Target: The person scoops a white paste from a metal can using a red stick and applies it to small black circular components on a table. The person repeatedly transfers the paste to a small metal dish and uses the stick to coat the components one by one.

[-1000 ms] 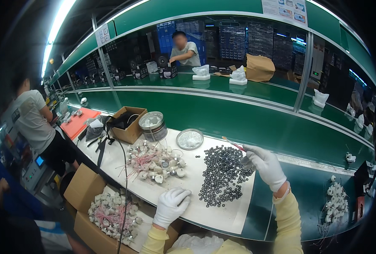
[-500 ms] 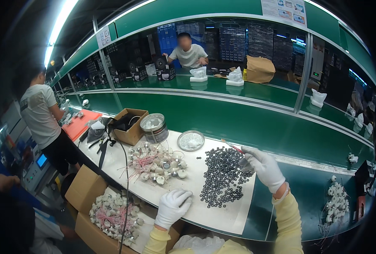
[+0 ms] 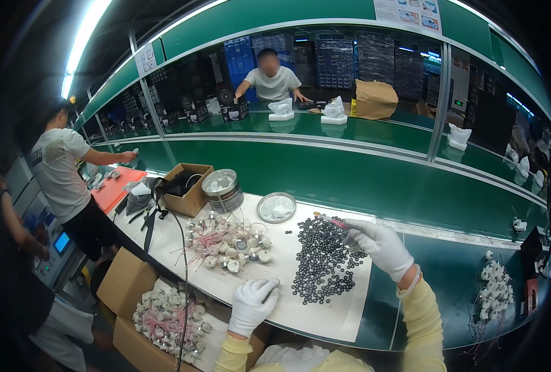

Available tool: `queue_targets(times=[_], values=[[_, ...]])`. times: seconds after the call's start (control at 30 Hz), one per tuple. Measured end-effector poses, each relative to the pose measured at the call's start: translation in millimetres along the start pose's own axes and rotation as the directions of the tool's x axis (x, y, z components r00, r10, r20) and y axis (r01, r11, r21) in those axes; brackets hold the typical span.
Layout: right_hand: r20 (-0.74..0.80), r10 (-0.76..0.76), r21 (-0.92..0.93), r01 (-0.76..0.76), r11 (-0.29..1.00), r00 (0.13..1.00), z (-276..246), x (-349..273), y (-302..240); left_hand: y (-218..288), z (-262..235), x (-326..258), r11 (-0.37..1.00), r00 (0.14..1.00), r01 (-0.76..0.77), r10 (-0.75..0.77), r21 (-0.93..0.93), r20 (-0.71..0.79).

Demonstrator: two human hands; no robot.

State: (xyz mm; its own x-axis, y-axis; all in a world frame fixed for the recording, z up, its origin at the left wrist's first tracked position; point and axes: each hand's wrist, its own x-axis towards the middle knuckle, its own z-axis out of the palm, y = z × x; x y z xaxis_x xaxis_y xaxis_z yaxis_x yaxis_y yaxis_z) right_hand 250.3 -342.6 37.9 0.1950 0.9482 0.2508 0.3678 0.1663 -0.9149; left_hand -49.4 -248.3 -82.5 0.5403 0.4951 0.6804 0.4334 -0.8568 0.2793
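Observation:
My right hand (image 3: 381,247), in a white glove, pinches a thin red-handled tool (image 3: 335,222) whose tip points left over a spread of several small black rings (image 3: 322,259) on a white sheet (image 3: 275,285). My left hand (image 3: 252,305), also gloved, rests curled at the sheet's near edge with nothing visible in it. Left of the rings lies a heap of small round white parts with pink wires (image 3: 226,242).
A round metal tin (image 3: 222,189), a shallow metal dish (image 3: 276,207) and an open cardboard box (image 3: 187,186) stand behind. A carton of wired parts (image 3: 164,319) sits at lower left. More white parts (image 3: 495,288) lie right. People work at the left (image 3: 61,173) and across the green conveyor (image 3: 274,77).
My hands have hardly moved. The person at the left has stepped closer to the bench and reached an arm over it.

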Motion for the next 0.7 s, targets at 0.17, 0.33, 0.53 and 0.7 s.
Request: queue_targets(times=[0.17, 0.33, 0.53, 0.7], values=[[0.026, 0.03, -0.047, -0.029, 0.998, 0.999, 1, 0, -2, -2, 3, -7, 0.993, 0.995, 0.092, -0.088, 0.077, -0.049], [0.042, 0.047, -0.112, -0.042, 0.993, 0.998, -3, -2, -5, -6, 7, -7, 0.992, 0.994, 0.077, -0.069, 0.097, -0.087], [-0.036, 0.098, -0.041, -0.099, 0.994, 0.995, -5, -5, -13, -13, 15, -13, 0.995, 0.993, 0.066, -0.058, 0.079, -0.105], [-0.081, -0.077, -0.291, 0.05, 0.955, 0.994, -9, 25, -15, -10, 9, -12, 0.994, 0.995, 0.057, -0.048, 0.099, -0.086]])
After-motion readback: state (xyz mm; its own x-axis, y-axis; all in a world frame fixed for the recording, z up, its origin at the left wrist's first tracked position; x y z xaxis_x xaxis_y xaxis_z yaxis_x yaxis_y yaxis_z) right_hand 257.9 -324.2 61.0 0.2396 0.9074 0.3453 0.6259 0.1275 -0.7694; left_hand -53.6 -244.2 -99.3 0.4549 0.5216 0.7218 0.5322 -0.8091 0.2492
